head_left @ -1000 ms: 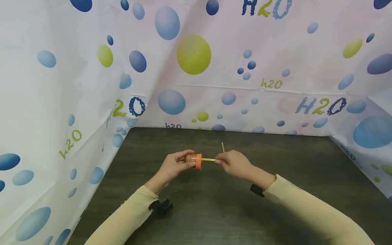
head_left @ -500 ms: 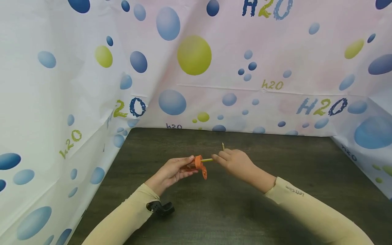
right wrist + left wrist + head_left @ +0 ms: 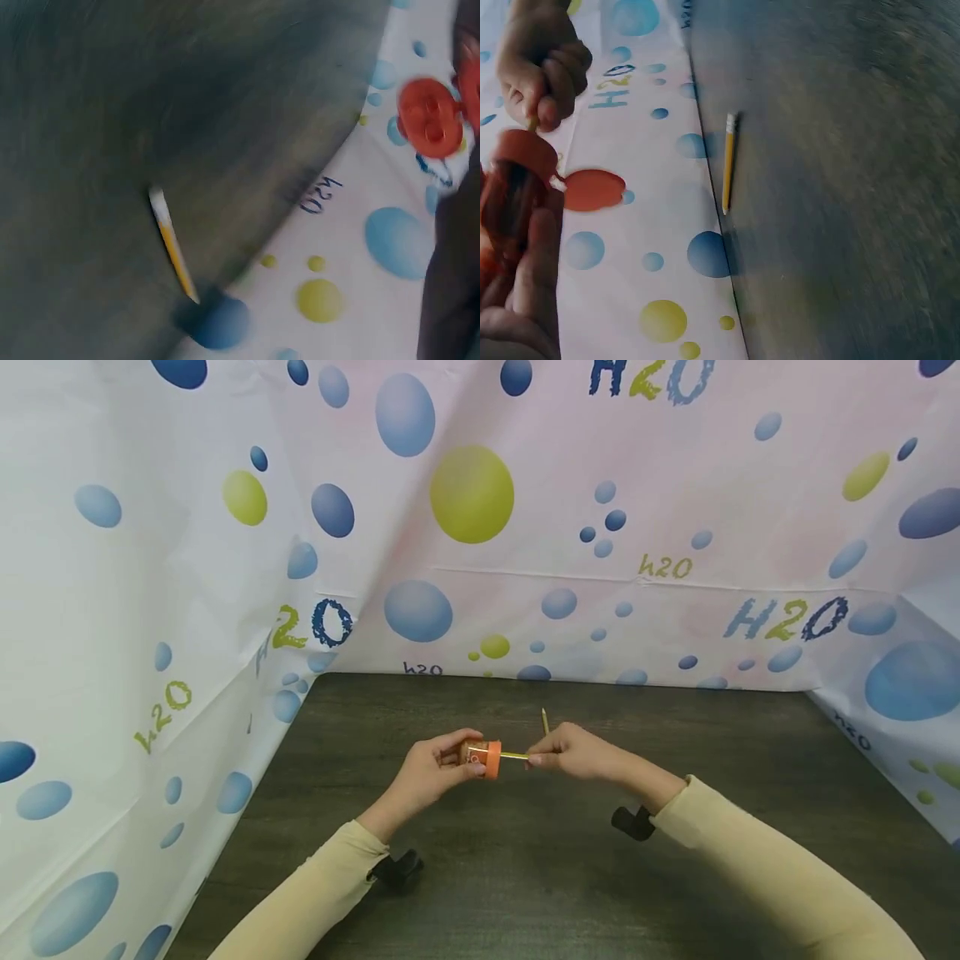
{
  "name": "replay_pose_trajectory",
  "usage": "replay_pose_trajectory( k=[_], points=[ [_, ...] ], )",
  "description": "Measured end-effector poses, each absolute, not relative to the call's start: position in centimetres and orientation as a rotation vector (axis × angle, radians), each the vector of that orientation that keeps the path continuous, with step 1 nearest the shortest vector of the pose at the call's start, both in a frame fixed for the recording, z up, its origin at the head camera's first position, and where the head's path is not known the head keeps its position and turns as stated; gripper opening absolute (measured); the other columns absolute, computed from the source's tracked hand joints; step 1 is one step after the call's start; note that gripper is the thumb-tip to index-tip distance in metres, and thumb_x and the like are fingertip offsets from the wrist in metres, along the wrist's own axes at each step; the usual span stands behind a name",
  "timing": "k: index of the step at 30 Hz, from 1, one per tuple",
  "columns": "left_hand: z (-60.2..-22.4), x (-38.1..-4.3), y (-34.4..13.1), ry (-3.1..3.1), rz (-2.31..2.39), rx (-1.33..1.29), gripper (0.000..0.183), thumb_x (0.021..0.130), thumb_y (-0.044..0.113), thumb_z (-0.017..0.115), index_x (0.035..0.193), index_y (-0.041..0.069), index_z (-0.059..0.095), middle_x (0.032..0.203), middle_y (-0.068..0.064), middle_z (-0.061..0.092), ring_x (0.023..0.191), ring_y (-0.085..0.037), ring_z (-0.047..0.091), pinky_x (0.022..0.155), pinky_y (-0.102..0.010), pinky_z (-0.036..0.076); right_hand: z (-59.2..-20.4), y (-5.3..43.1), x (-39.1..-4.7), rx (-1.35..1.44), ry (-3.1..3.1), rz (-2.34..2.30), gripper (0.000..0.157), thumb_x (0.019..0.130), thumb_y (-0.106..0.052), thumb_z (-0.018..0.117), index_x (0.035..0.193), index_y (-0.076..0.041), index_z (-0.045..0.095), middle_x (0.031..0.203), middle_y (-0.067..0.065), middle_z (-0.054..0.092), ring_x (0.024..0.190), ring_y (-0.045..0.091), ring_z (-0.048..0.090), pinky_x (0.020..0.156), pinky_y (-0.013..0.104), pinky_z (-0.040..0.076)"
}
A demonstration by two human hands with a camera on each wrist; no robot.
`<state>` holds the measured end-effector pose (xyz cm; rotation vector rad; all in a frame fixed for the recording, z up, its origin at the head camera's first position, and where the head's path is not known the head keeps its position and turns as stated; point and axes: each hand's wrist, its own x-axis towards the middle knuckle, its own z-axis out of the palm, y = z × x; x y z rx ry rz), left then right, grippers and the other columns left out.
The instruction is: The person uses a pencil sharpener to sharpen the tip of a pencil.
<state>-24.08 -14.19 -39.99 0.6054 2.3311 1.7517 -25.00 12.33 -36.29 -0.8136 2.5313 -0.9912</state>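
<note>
My left hand (image 3: 420,777) grips a small orange pencil sharpener (image 3: 492,760) with a see-through shavings container, lying sideways above the table. Its orange flip lid (image 3: 592,189) hangs open to one side in the left wrist view. A yellow pencil (image 3: 514,756) has its end in the sharpener's hole. Thumb and fingers of my right hand (image 3: 583,753) pinch that pencil just right of the sharpener. Behind the right hand, a second yellow pencil (image 3: 544,720) with a white end rests on the table.
The dark wood-look table (image 3: 525,877) reaches back to a white sheet (image 3: 570,535) printed with blue and green dots. That sheet also rises along the left and right sides. A black strap piece (image 3: 632,823) shows at the right wrist, another (image 3: 399,870) at the left.
Half a second ago the left hand had turned the sharpener so its flip lid hung in view; now it is turned back. The right hand has twisted at the pencil, both staying nearly in place.
</note>
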Motion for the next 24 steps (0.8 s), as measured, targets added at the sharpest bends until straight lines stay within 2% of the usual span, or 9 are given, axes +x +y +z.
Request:
replay_pose_trajectory(
  k=[2, 4, 6, 9, 13, 14, 16, 21, 24],
  points=[
    [-40.0, -24.1, -14.2, 2.32, 1.745, 0.613, 0.047, 0.096, 0.015, 0.073, 0.139, 0.0, 0.061, 0.138, -0.027, 0.063, 0.121, -0.037, 0.069, 0.092, -0.037, 0.063, -36.0, 12.5, -25.3, -0.749, 2.41, -1.047, 0.032, 0.107, -0.013, 0.05, 0.107, 0.007, 0.074, 0.061, 0.003, 0.055, 0.05, 0.01, 0.043, 0.051, 0.023, 0.038],
    [-40.0, -24.3, -14.2, 2.267, 1.775, 0.534, 0.048, 0.098, 0.02, 0.072, 0.14, 0.0, 0.06, 0.137, -0.026, 0.065, 0.116, -0.032, 0.072, 0.094, -0.041, 0.063, -36.1, 12.3, -25.0, -0.81, 2.493, -0.979, 0.031, 0.108, -0.015, 0.05, 0.107, 0.005, 0.073, 0.059, -0.003, 0.046, 0.048, 0.006, 0.029, 0.049, 0.022, 0.029],
    [-40.0, -24.6, -14.2, 2.157, 1.832, 0.413, 0.048, 0.1, 0.024, 0.068, 0.141, 0.0, 0.059, 0.13, -0.022, 0.07, 0.107, -0.022, 0.075, 0.094, -0.039, 0.063, -36.6, 12.1, -24.5, -1.097, 2.766, -0.709, 0.024, 0.105, -0.017, 0.058, 0.108, 0.001, 0.073, 0.066, -0.002, 0.059, 0.049, 0.007, 0.042, 0.049, 0.021, 0.037],
    [-40.1, -24.8, -14.2, 1.909, 1.933, 0.23, 0.051, 0.104, 0.027, 0.062, 0.144, -0.004, 0.055, 0.108, -0.01, 0.078, 0.088, -0.009, 0.076, 0.084, -0.026, 0.064, -37.5, 11.8, -24.0, -1.552, 3.234, -0.056, 0.016, 0.093, -0.016, 0.074, 0.107, -0.007, 0.073, 0.081, -0.001, 0.069, 0.061, 0.009, 0.06, 0.051, 0.02, 0.048],
    [-40.3, -24.7, -14.1, 1.662, 1.997, 0.112, 0.055, 0.107, 0.026, 0.057, 0.146, -0.011, 0.048, 0.09, 0.004, 0.077, 0.079, -0.005, 0.075, 0.073, -0.014, 0.061, -38.6, 11.7, -23.7, -1.843, 3.436, 0.419, 0.033, 0.076, -0.01, 0.089, 0.104, -0.011, 0.072, 0.084, 0.0, 0.065, 0.07, 0.012, 0.065, 0.052, 0.022, 0.052],
    [-40.4, -24.7, -14.1, 1.657, 1.994, 0.109, 0.055, 0.106, 0.026, 0.058, 0.147, -0.01, 0.048, 0.09, 0.004, 0.077, 0.079, -0.005, 0.075, 0.074, -0.014, 0.061, -38.7, 11.7, -23.6, -1.837, 3.438, 0.421, 0.039, 0.071, -0.009, 0.092, 0.104, -0.01, 0.072, 0.085, 0.0, 0.066, 0.071, 0.013, 0.065, 0.053, 0.023, 0.053],
    [-40.6, -24.5, -14.1, 1.72, 1.972, 0.151, 0.055, 0.105, 0.025, 0.06, 0.148, -0.008, 0.048, 0.099, 0.0, 0.077, 0.083, -0.005, 0.074, 0.078, -0.017, 0.062, -38.7, 11.7, -23.4, -1.748, 3.428, 0.355, 0.036, 0.072, -0.008, 0.091, 0.104, -0.011, 0.074, 0.084, -0.001, 0.068, 0.07, 0.012, 0.066, 0.05, 0.022, 0.051],
    [-41.0, -24.0, -13.7, 2.019, 1.906, 0.31, 0.053, 0.1, 0.021, 0.069, 0.145, -0.002, 0.054, 0.133, -0.022, 0.069, 0.099, -0.01, 0.074, 0.093, -0.034, 0.063, -37.7, 11.5, -23.3, -1.289, 3.193, -0.2, 0.015, 0.094, -0.012, 0.072, 0.107, -0.007, 0.078, 0.091, 0.002, 0.078, 0.069, 0.011, 0.069, 0.052, 0.019, 0.05],
    [-41.2, -23.6, -13.6, 2.169, 1.841, 0.431, 0.05, 0.097, 0.019, 0.072, 0.141, -0.001, 0.058, 0.138, -0.026, 0.064, 0.111, -0.022, 0.074, 0.094, -0.036, 0.062, -36.7, 11.8, -24.0, -1.013, 2.803, -0.666, 0.021, 0.103, -0.013, 0.059, 0.103, 0.0, 0.077, 0.076, 0.003, 0.071, 0.058, 0.009, 0.057, 0.055, 0.021, 0.046]
  ],
)
